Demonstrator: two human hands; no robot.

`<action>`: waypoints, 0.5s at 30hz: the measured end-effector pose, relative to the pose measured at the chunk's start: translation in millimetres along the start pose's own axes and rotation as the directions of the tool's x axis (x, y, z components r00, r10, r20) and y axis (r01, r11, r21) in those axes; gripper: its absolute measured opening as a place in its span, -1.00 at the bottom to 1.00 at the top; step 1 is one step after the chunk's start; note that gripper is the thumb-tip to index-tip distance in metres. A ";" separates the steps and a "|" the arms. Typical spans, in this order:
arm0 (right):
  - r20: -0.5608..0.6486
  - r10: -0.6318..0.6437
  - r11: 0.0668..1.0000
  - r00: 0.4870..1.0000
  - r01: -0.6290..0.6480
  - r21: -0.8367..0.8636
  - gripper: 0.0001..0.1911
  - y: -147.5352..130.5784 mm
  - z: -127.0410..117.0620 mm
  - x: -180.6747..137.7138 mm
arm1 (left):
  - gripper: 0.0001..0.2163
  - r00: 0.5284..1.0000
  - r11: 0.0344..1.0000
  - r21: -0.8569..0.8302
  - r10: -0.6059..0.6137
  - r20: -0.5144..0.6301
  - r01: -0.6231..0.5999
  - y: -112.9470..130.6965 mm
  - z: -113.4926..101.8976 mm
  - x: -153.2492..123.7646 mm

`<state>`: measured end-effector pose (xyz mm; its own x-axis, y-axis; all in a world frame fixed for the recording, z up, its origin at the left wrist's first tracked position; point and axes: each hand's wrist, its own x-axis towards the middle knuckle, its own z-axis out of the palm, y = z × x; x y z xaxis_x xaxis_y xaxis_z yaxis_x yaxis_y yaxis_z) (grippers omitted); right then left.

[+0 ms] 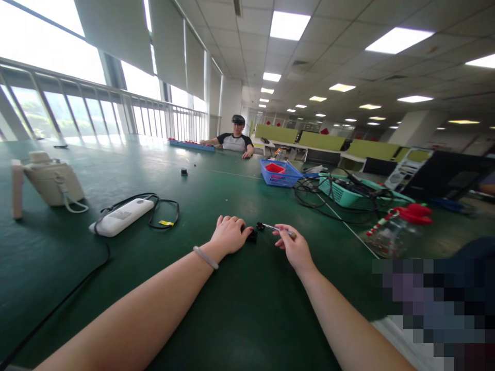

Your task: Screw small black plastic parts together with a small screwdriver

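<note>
On the green tabletop my left hand (231,234) rests palm down, a bracelet at its wrist. Its thumb lies against a small black part (253,237), holding it at the table; the fingers partly hide that part. Between thumb and fingers my right hand (290,243) grips a slim screwdriver (271,228) with a metallic shaft. The shaft points left, its tip at a second small black piece (260,225) just beyond the first. Whether the tip touches or enters this piece is too small to tell.
Left lie a white power strip (126,216) with black cable and a beige bag (54,180). Right stand a blue basket (280,178), a green basket (336,193) with tangled cables, and a red-lidded clear bottle (398,237). A person (235,141) sits across the table.
</note>
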<state>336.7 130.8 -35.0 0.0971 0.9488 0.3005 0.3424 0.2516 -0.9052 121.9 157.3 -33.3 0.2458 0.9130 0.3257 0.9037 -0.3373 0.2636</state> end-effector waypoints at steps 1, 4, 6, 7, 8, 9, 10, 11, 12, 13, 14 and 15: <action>-0.003 -0.001 1.000 1.000 0.001 -0.005 -0.60 -1.0 -0.5 -0.5 | -0.52 1.000 1.000 0.013 0.005 -0.009 -0.005 0.1 0.0 -0.3; -0.007 0.005 1.000 1.000 -0.006 -0.019 -0.62 -5.6 -2.1 -2.7 | -0.50 0.999 0.999 0.040 0.010 -0.035 -0.009 0.3 0.4 -0.8; -0.008 0.004 1.000 1.000 -0.004 -0.020 -0.61 -8.5 -2.7 -4.2 | -0.49 0.999 1.000 0.024 0.021 -0.029 -0.020 0.8 0.5 -0.9; -0.009 -0.001 1.000 1.000 0.000 -0.016 -0.61 -9.5 -2.8 -4.7 | -0.49 0.999 1.000 0.008 0.031 -0.020 -0.031 1.2 0.4 -1.0; -0.012 -0.007 1.000 1.000 0.007 -0.010 -0.60 -10.0 -2.7 -5.0 | -0.49 0.999 0.999 -0.008 0.043 -0.008 -0.043 1.8 0.2 -1.2; -0.017 -0.015 1.000 1.000 0.015 -0.004 -0.59 -10.3 -2.6 -5.2 | -0.49 0.999 0.998 -0.019 0.054 0.003 -0.054 2.5 -0.1 -1.4; -0.023 -0.022 1.000 0.999 0.022 0.001 -0.58 -10.3 -2.4 -5.2 | -0.48 0.998 0.998 -0.024 0.063 0.015 -0.063 3.1 -0.5 -1.7; -0.027 -0.026 1.000 0.999 0.026 0.006 -0.58 -10.2 -2.3 -5.2 | -0.47 0.997 0.997 -0.023 0.069 0.028 -0.068 3.8 -1.1 -2.0; -0.031 -0.028 1.000 0.999 0.028 0.009 -0.57 -10.1 -2.1 -5.1 | -0.46 0.997 0.997 -0.021 0.072 0.040 -0.071 4.4 -1.7 -2.3; -0.031 -0.027 1.000 0.999 0.027 0.012 -0.57 -10.1 -2.0 -5.1 | -0.44 0.996 0.997 -0.019 0.076 0.052 -0.075 4.9 -2.4 -2.7; -0.032 -0.024 1.000 0.999 0.025 0.014 -0.56 -10.2 -1.8 -5.1 | -0.42 0.995 0.997 -0.018 0.080 0.061 -0.079 5.4 -3.1 -3.0; -0.030 -0.023 1.000 0.999 0.023 0.016 -0.56 -10.5 -1.7 -5.2 | -0.41 0.994 0.996 -0.019 0.087 0.068 -0.086 5.9 -3.9 -3.4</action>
<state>334.2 122.9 -26.5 0.1174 0.9368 0.3297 0.3291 0.2765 -0.9029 125.1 151.4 -29.3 0.3468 0.8935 0.2852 0.8724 -0.4190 0.2517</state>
